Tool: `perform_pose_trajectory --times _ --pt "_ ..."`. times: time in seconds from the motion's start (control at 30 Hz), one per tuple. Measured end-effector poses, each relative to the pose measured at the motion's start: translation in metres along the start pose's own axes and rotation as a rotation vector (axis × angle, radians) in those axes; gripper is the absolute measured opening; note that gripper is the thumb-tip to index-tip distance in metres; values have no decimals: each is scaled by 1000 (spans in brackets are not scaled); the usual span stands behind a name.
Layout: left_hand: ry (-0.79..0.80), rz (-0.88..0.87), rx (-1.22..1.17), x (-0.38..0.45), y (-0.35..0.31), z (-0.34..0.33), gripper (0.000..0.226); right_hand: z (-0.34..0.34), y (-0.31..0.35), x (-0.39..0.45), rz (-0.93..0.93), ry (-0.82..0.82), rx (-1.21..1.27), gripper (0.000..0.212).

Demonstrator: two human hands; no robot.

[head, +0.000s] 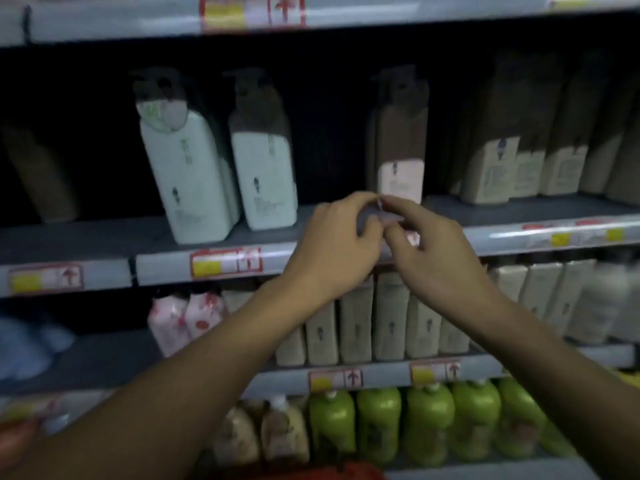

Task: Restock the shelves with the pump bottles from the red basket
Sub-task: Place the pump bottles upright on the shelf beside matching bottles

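Note:
My left hand [337, 242] and my right hand [433, 251] meet at the front edge of the middle shelf [156, 265], fingertips pinched together on a small pale scrap, too blurred to identify. Just behind them stands a pink pump bottle [400, 147]. Two pale green pump bottles [188, 171] [265, 161] stand on the same shelf to the left. A sliver of the red basket [332, 474] shows at the bottom edge.
Beige pump bottles [519, 157] fill the middle shelf's right end. The shelf below holds beige bottles [356, 327] and pink pouches [183, 317]. Green bottles [429, 424] line the lowest shelf. Price tags [227, 263] run along the shelf edges.

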State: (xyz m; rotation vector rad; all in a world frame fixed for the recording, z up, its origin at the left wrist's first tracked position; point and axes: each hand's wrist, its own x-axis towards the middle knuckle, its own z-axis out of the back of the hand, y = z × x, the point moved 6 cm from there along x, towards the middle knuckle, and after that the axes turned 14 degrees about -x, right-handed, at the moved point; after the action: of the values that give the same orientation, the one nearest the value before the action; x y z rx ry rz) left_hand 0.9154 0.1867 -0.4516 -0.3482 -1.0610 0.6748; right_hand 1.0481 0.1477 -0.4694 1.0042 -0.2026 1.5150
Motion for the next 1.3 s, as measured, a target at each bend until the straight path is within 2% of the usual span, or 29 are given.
perform_pose_trajectory --times 0.07,0.17,0.4,0.5,0.6,0.67,0.73,0.83,0.97,1.2,1.3 --pt "-46 -6 -12 -49 3 21 41 -18 20 -42 22 58 61 39" --pt "-21 58 36 -146 34 42 40 -69 43 -115 71 285 89 41" --pt "183 580 114 -362 145 62 31 -206 56 -276 253 847 -71 36" --pt "318 631 198 -393 164 48 36 -248 45 -328 354 1073 -189 33" --pt "351 667 182 -406 171 44 40 -279 25 -366 278 1250 -300 36" --pt "406 710 151 -422 177 43 29 -298 15 -382 244 1333 -336 40" --pt "508 765 151 -441 184 38 23 -317 13 -389 267 1381 -301 50" --pt "603 808 176 -457 193 27 33 -340 22 -391 302 1448 -171 63" --pt "679 792 181 -461 196 16 18 -353 26 -394 422 1369 -197 73" --pt "672 848 106 -461 202 12 9 -345 19 -395 416 1252 -199 56" --pt "646 847 77 -459 205 15 20 -330 22 -382 401 1182 -159 47"
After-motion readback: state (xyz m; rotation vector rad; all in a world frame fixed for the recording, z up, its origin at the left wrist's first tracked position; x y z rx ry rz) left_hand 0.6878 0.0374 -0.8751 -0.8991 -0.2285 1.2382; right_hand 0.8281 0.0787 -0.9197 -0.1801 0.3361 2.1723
